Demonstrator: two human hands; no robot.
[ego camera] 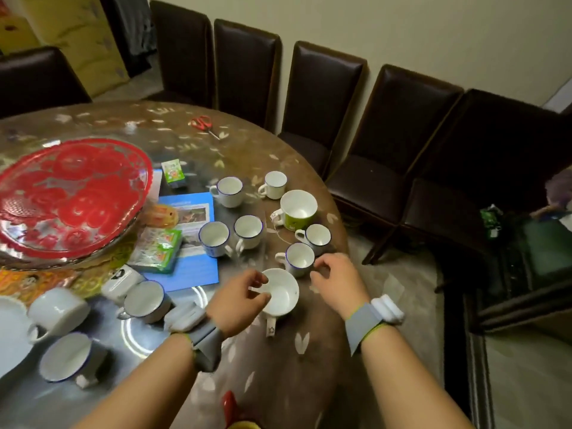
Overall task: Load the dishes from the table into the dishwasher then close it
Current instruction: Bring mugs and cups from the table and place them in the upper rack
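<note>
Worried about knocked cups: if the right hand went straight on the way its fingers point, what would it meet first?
Probably the small white blue-rimmed cup just beyond the right hand; its fingertips look almost at its side, though depth is unclear.

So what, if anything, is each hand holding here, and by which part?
The left hand pinches the plain white cup by its near-left rim, thumb inside. The right hand hovers beside a blue-rimmed cup, holding nothing.

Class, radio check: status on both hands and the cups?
Left hand pinching white mug rim. Right hand open, nearing blue-rimmed cup. Other cups crowd close.
</note>
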